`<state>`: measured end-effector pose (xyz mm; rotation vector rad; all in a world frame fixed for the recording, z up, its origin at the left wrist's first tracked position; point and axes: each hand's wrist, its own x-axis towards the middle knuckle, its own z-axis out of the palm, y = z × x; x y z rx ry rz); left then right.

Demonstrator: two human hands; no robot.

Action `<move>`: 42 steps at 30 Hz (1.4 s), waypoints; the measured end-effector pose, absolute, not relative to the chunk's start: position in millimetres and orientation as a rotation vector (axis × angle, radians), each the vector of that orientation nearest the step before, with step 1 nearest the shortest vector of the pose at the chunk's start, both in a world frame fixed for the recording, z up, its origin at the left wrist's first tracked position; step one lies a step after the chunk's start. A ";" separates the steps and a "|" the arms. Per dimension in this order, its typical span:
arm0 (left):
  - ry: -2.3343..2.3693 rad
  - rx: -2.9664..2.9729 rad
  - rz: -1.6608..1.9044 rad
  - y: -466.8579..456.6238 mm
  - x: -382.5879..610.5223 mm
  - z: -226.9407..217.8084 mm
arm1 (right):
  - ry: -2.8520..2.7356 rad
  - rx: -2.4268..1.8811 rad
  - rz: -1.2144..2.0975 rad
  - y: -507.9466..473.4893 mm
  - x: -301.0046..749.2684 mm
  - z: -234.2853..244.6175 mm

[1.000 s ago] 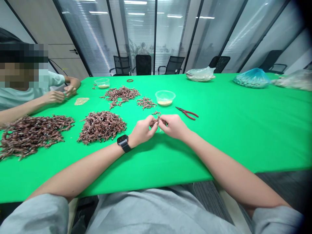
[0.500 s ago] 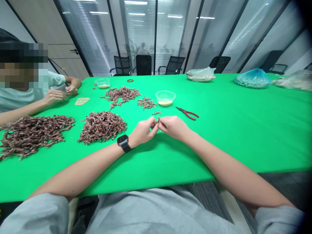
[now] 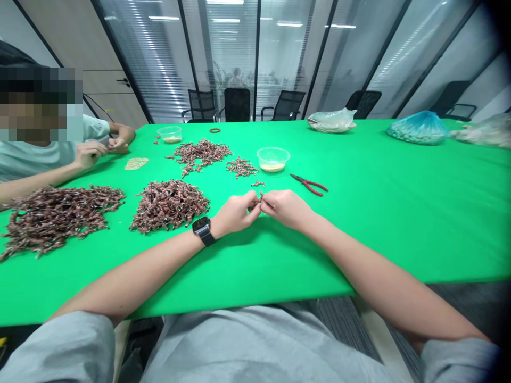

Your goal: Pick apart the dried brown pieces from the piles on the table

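The left hand [image 3: 235, 213] and right hand [image 3: 285, 208] meet above the table, their fingertips pinched together on a small twisted copper-brown piece [image 3: 261, 198], which is mostly hidden and too small to make out in detail. A black smartwatch [image 3: 203, 231] sits on the left wrist. Just beyond the fingertips, a few similar pieces [image 3: 258, 184] lie in a small cluster on the green cloth [image 3: 399, 239] covering the table. To the right of that cluster are red-handled pliers [image 3: 308, 185], lying closed, and farther up is a clear plastic bowl [image 3: 273, 159] holding pale granules. A small heap of twisted pieces [image 3: 241, 167] lies left of the bowl, with a wider heap [image 3: 198, 155] beyond it. A large dense pile [image 3: 169, 206] sits left of the left hand, and another [image 3: 56, 221] spreads toward the table's left side. Near that pile, a co-worker's hands [image 3: 90, 154] work together at the table edge, close to a pale patch of granules [image 3: 136, 163]. A second clear bowl [image 3: 169, 134] and a brown rubber band [image 3: 215, 130] lie at the far side, while plastic bags [image 3: 331, 121] rest toward the far right.
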<state>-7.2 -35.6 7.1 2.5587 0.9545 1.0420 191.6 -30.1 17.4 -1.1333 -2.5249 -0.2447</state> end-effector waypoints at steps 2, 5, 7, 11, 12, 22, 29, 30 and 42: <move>0.950 2.568 1.035 -35.2 -7.6 6.5 | -2.539 -1.144 -0.236 -30.4 191.4 17.8; 0.957 2.561 1.039 -35.1 -7.7 5.3 | -2.551 -1.169 -0.219 -31.4 190.6 19.2; 0.961 2.548 1.038 -35.2 -7.7 4.4 | -2.563 -1.183 -0.207 -32.0 190.1 20.4; 0.957 2.551 1.033 -34.4 -8.0 3.0 | -2.595 -1.210 -0.192 -32.3 189.8 21.7; 0.956 2.555 1.032 -34.1 -8.1 2.8 | -2.600 -1.212 -0.188 -32.2 189.8 21.7; 0.937 2.543 1.017 -34.5 -8.5 4.5 | -2.591 -1.189 -0.189 -31.8 190.5 20.0; 0.957 2.539 1.030 -33.4 -8.9 3.2 | -2.593 -1.190 -0.161 -30.4 190.5 18.9; 0.957 2.539 1.029 -33.4 -8.9 3.3 | -2.592 -1.188 -0.159 -30.6 190.6 19.1; 0.911 2.552 0.991 -34.5 -9.5 7.1 | -2.549 -1.116 -0.119 -30.1 192.2 17.5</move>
